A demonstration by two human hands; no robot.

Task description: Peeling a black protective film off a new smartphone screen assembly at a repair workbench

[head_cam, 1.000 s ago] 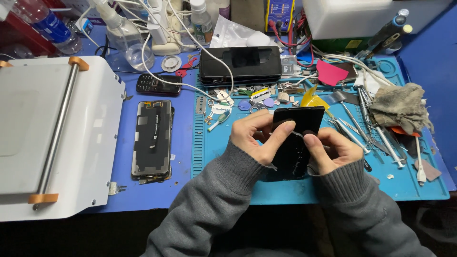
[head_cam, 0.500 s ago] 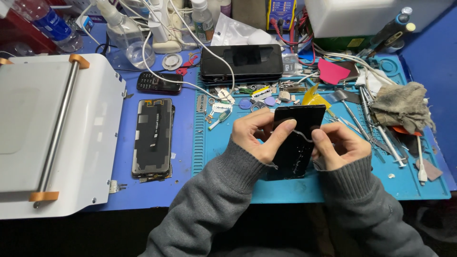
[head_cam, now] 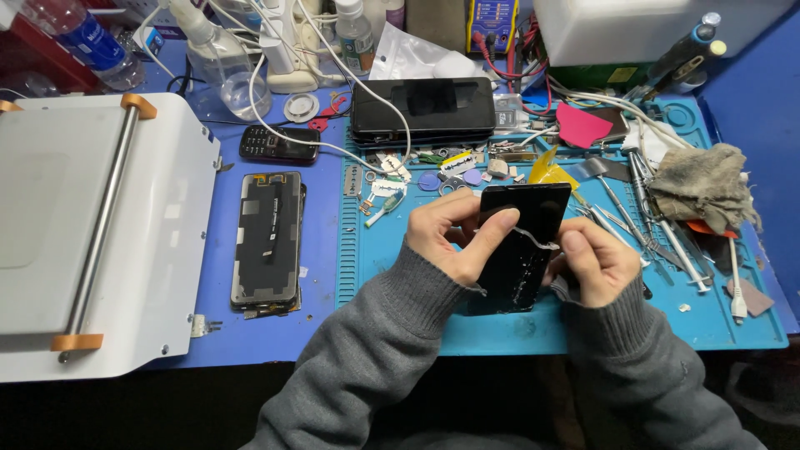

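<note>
A person in grey sleeves works over a blue repair mat [head_cam: 533, 325]. The left hand [head_cam: 454, 237] is closed around a black phone screen panel [head_cam: 521, 250], steadying it above the mat's near middle. The right hand [head_cam: 596, 262] pinches a thin clear strip [head_cam: 533, 237] lifting off the panel's face. Left of the mat lies another phone screen assembly [head_cam: 267, 242]. At the far left, a clear plastic bottle [head_cam: 221, 54] holds some liquid. A grey rag [head_cam: 704, 187] sits far right.
</note>
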